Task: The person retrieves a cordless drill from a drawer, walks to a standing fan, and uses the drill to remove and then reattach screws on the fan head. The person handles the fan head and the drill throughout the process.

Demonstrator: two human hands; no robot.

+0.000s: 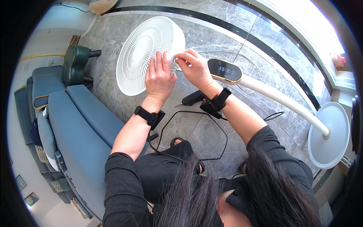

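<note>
A white pedestal fan lies across my front, its round fan head (141, 49) tipped so the ribbed grille shows. My left hand (160, 77) rests on the grille near its rim, fingers stretched out. At the edge of the fan head, my right hand (194, 68) is closed in a pinch; what its fingertips hold is too small to make out. Right beside that hand is the fan's dark oval control panel (224, 70). Its white pole (287, 99) leads to a round white base (329, 138) at the right. Below my hands, a black pistol-shaped power tool (193, 98) with a thin metal bit lies on the floor.
A black cable (226, 142) loops over the grey tiled floor by my feet. On the left stands a blue-grey sofa (81, 140), with a dark green stool (76, 65) beyond it. A bright window (310, 22) borders the right side.
</note>
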